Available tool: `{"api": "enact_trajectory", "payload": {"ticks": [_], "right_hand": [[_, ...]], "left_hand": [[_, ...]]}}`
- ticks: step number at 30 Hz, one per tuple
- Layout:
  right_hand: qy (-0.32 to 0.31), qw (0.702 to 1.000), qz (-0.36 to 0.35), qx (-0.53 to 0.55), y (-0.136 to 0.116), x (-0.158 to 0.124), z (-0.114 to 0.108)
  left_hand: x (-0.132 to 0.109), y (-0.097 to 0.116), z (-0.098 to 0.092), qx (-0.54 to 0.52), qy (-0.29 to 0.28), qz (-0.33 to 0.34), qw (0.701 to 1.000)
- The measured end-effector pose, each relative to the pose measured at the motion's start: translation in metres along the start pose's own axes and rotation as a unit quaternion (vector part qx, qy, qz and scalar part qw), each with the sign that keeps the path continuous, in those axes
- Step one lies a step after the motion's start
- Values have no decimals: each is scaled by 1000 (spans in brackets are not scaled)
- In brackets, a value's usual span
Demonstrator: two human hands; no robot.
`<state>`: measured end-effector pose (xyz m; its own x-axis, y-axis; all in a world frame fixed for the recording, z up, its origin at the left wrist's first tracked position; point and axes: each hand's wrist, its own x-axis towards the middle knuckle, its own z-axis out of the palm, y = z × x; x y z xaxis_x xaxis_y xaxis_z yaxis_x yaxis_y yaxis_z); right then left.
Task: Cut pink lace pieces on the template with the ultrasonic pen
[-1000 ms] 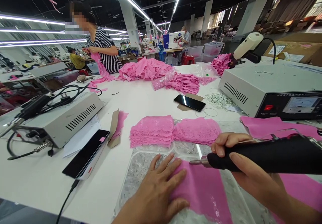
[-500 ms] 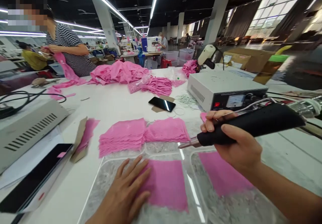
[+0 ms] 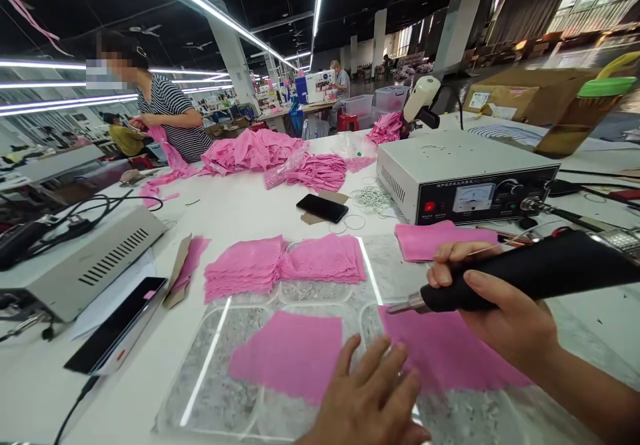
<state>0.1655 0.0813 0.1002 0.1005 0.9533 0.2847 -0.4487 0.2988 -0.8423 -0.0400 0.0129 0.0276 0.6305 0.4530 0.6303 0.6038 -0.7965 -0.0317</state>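
Observation:
My right hand (image 3: 515, 318) is wrapped round the black handle of an ultrasonic cutter (image 3: 510, 268). Its metal tip points left, at the upper left corner of a pink fabric piece (image 3: 450, 348). Fingers apart, my left hand (image 3: 373, 392) holds nothing and lies between that piece and another pink fabric piece (image 3: 295, 352); whether it touches either is hard to tell. Both pieces lie flat on a grey marbled board (image 3: 210, 358). Behind them sit two stacks of pink fabric, a left stack (image 3: 245, 265) and a right stack (image 3: 325, 258).
A grey control box (image 3: 465, 172) with a meter stands behind my right hand, near a folded pink cloth (image 3: 425, 242). A phone (image 3: 323, 208) lies mid-table. At left are a tablet (image 3: 117, 325) and another grey box (image 3: 110, 252). A person in stripes (image 3: 175, 115) handles pink fabric.
My left hand has moved right, off the left fabric piece. The cutter's tip has gone from beside the right stack to the right piece's corner. The view has shifted right.

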Motion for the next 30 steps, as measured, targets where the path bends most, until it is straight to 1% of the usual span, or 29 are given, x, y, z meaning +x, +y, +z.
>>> {"api": "enact_trajectory", "payload": {"ticks": [3,7,9,14,18,23,28,30], "right_hand": [[3,1000,-16,0,1,1,3],[-2,1000,-18,-10,3,2,5],[-5,1000,-16,-12,4,2,6],[-4,1000,-16,-17,8,1,6],[-5,1000,-13,-17,10,1,6],[-9,1000,-5,3,7,2,6],[-8,1000,-8,16,7,3,4],[-10,1000,-8,17,9,2,3]], "left_hand": [[-2,8,16,4,46,-17,999],[-5,6,19,-3,86,-20,996],[-7,4,19,-4,96,-17,995],[-11,4,22,5,74,-10,997],[-11,5,23,6,76,-12,997],[-5,4,20,-11,73,-30,997],[2,1,20,6,53,-48,997],[2,0,21,11,57,-52,997]]}}
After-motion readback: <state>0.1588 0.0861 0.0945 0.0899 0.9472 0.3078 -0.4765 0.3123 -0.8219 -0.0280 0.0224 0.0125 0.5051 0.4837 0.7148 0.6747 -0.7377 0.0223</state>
